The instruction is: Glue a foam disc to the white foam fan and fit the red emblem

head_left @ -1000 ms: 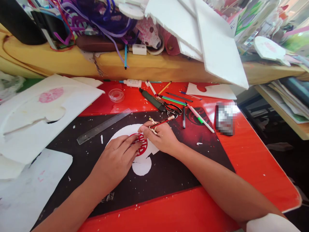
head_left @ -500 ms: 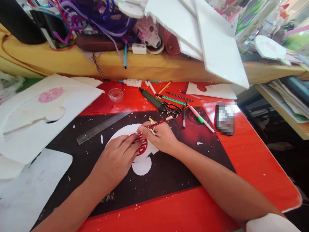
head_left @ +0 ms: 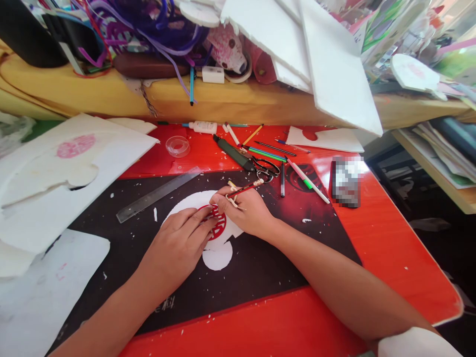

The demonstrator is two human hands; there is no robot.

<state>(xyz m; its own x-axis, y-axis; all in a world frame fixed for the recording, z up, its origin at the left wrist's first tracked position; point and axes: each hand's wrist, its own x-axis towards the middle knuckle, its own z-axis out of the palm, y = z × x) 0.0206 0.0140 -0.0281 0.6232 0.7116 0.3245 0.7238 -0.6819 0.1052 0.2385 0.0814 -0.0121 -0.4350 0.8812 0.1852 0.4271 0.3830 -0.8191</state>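
A white foam cutout [head_left: 217, 256] with rounded edges lies on the black mat [head_left: 260, 272]. On it sits a round red openwork piece [head_left: 220, 229], partly hidden by fingers. My left hand [head_left: 181, 238] lies over the left part of both, fingers stretched and fingertips on the red piece. In my right hand [head_left: 249, 210] is a dark red pencil [head_left: 246, 188], gripped between bent fingers, its tip hidden at the upper edge of the red piece. A cream-coloured string or band loops near the pencil at the fingers.
A clear ruler [head_left: 156, 196] lies left of the cutout. Behind are a green cutter [head_left: 234, 153], scissors [head_left: 266, 168], pens, tape [head_left: 177, 147] and a glue bottle [head_left: 203, 127]. White foam sheets [head_left: 122, 144] stand left; a phone [head_left: 345, 183] lies right on the red table [head_left: 401, 248].
The whole view has shifted very slightly. Both hands keep nearly the same pose on the red piece and cutout.
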